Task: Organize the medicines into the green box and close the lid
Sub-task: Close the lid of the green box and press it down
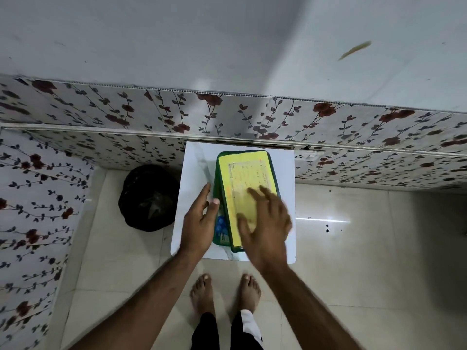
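Note:
The green box (216, 188) stands on a small white table (194, 168). Its lid (249, 170), green-rimmed with a yellow printed label on top, lies tilted over the box, leaving a gap along the left side. Through that gap I see blue-and-white medicine packs (221, 227) inside. My right hand (265, 223) rests flat on the lid's near end, fingers spread. My left hand (199, 221) is against the box's left wall, thumb on the rim, fingers extended.
A black bin (149, 198) with a dark liner stands on the tiled floor left of the table. Floral-patterned wall panels (353, 137) run behind and to the left. My bare feet (225, 291) are just before the table's near edge.

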